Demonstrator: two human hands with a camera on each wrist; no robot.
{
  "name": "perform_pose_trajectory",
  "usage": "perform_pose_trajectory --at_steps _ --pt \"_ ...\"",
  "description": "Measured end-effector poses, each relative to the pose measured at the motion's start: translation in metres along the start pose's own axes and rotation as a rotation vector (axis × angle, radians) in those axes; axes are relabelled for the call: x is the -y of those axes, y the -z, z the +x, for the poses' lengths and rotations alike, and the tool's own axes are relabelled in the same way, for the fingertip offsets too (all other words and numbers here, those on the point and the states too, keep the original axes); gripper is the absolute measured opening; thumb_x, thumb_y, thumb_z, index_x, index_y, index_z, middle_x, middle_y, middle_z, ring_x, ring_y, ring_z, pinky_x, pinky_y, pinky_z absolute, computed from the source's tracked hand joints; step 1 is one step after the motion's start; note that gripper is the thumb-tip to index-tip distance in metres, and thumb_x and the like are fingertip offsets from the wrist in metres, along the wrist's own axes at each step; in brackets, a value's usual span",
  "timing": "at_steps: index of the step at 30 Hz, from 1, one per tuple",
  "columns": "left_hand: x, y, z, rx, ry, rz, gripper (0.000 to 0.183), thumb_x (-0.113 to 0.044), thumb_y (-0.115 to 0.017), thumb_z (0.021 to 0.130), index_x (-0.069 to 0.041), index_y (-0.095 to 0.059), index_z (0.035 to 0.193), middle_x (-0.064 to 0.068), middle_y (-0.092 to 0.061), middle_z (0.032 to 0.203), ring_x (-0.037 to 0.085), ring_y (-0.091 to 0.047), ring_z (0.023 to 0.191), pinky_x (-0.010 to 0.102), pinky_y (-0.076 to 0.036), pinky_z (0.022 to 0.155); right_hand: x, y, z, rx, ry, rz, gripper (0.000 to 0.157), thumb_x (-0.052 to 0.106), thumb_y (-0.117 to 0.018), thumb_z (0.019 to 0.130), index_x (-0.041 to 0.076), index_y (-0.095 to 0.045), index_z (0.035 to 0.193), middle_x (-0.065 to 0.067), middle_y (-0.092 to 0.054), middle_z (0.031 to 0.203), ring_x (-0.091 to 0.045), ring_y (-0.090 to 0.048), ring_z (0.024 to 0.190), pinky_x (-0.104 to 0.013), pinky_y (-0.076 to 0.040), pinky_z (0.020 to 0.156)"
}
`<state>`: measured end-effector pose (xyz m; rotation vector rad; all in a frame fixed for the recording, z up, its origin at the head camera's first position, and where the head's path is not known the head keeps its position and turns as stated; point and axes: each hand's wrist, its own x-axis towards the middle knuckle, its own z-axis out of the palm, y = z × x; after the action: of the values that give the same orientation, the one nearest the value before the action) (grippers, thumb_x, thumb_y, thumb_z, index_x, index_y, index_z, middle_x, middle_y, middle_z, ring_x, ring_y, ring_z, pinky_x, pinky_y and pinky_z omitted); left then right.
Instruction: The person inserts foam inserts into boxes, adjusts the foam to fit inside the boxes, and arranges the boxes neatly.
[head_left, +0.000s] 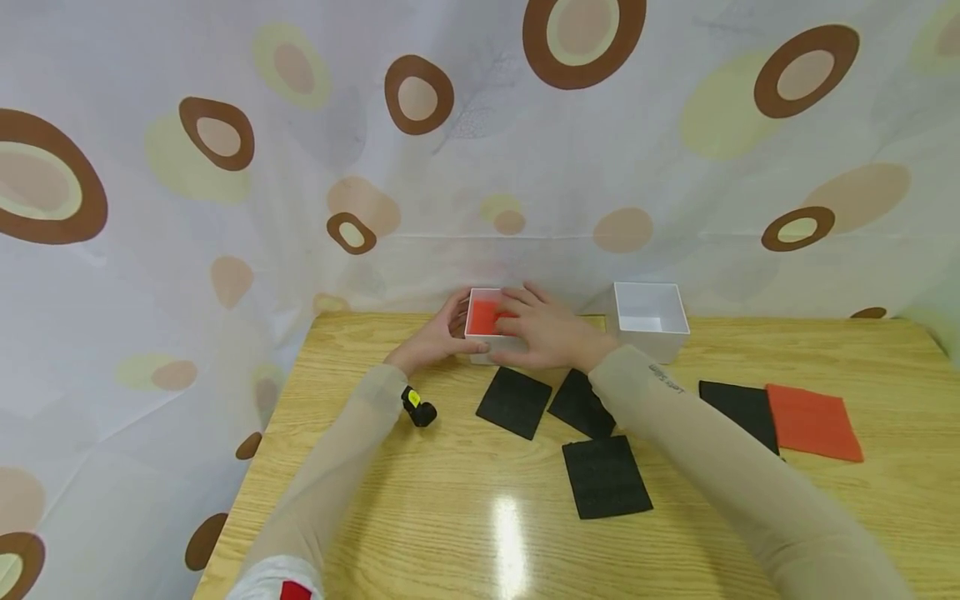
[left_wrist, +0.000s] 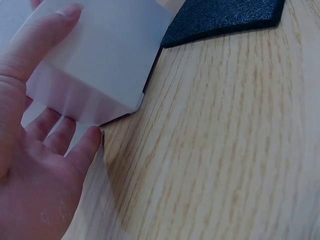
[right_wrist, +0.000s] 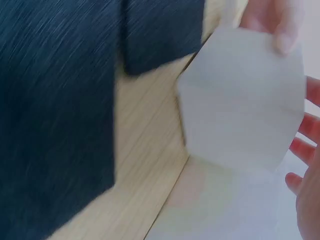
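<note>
A small white box (left_wrist: 107, 55) stands at the table's back edge. My left hand (head_left: 437, 337) grips its left side, the thumb lying across the front wall and the fingers behind. A red square piece (head_left: 483, 317) lies inside the box, partly covered by my right hand (head_left: 553, 329). That right hand reaches over the box's right side, its fingers spread and mostly straight over the opening; whether the fingertips press the red piece is hard to see. Just in front of the box lies a black square (head_left: 514, 403).
A second white box (head_left: 651, 333) stands to the right. Further black squares (head_left: 607, 477) lie nearer, one partly under the right sleeve. A red square (head_left: 814, 422) overlaps a black one (head_left: 738, 410) at right. A small black object with a yellow mark (head_left: 418, 408) sits by the left wrist. Patterned cloth (head_left: 465, 183) hangs behind.
</note>
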<state>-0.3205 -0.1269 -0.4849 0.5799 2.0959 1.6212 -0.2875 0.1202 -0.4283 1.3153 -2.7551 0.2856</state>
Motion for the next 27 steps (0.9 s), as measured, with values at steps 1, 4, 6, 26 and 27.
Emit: perform_pose_trajectory --at_steps 1,4,6,26,27 --pt "0.000 0.000 0.000 0.003 -0.009 0.001 0.100 -0.003 -0.076 0.094 -0.020 -0.008 0.166 0.006 -0.021 0.171 0.025 -0.024 0.157 0.041 -0.028 0.126 0.002 0.000 0.003 -0.001 0.003 0.013 0.051 0.057 -0.058 0.100 0.015 -0.077 0.120 -0.008 -0.065 0.138 -0.038 -0.038 0.148 -0.060 -0.016 0.126" --pt "0.001 0.001 0.001 0.011 -0.028 0.008 0.098 0.000 -0.071 0.096 -0.017 -0.006 0.167 0.010 -0.018 0.172 0.028 -0.022 0.158 0.043 -0.024 0.127 0.006 0.000 0.010 0.024 0.001 0.059 0.052 0.057 -0.056 0.102 0.017 -0.074 0.128 -0.007 -0.065 0.139 -0.037 -0.035 0.150 -0.061 -0.012 0.126" --pt "0.001 0.001 0.000 0.016 -0.026 0.009 0.097 0.001 -0.070 0.096 -0.016 -0.005 0.167 0.012 -0.016 0.172 0.028 -0.021 0.158 0.043 -0.023 0.127 0.009 -0.001 0.014 0.052 -0.007 0.071 0.053 0.058 -0.054 0.102 0.017 -0.075 0.129 -0.006 -0.066 0.138 -0.036 -0.034 0.151 -0.063 -0.010 0.126" --pt "0.006 0.005 0.002 0.047 -0.068 -0.013 0.129 -0.052 -0.084 0.074 -0.014 -0.004 0.167 0.015 -0.014 0.173 0.031 -0.019 0.159 0.044 -0.020 0.128 0.013 -0.015 0.030 0.097 -0.104 0.006 0.060 0.063 -0.047 0.104 0.015 -0.066 0.134 -0.006 -0.060 0.147 -0.032 -0.037 0.146 -0.068 -0.005 0.124" --pt "0.007 0.006 0.001 0.046 -0.065 -0.011 0.124 -0.047 -0.084 0.079 -0.015 -0.004 0.167 0.015 -0.014 0.173 0.031 -0.019 0.159 0.044 -0.020 0.128 0.013 -0.015 0.030 0.101 -0.106 0.010 0.059 0.063 -0.048 0.103 0.016 -0.067 0.134 -0.006 -0.060 0.147 -0.032 -0.036 0.147 -0.068 -0.005 0.124"
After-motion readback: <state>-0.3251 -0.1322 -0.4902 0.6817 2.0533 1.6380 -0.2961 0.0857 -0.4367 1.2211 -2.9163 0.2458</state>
